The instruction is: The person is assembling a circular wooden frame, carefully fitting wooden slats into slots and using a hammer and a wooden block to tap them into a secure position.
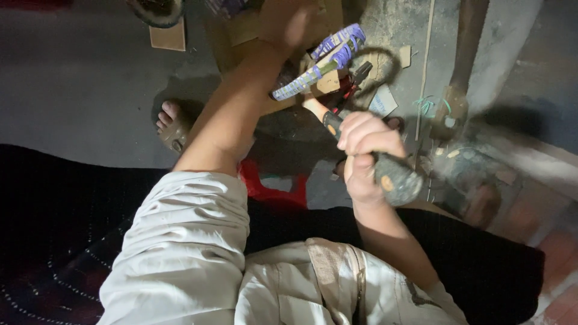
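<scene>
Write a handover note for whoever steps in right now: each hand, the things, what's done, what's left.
Left hand: raised near the top of the view, on or over a cardboard piece; its grip is blurred, cannot tell.
Right hand: closed on a dark tool handle that points toward the floor work.
Things: a purple-striped strip lies beneath the left hand; red-handled pliers beside it; cardboard scraps on the concrete floor.
Done: nothing shows as finished.
Left: cannot tell from this view; the tool's working end is hidden.
</scene>
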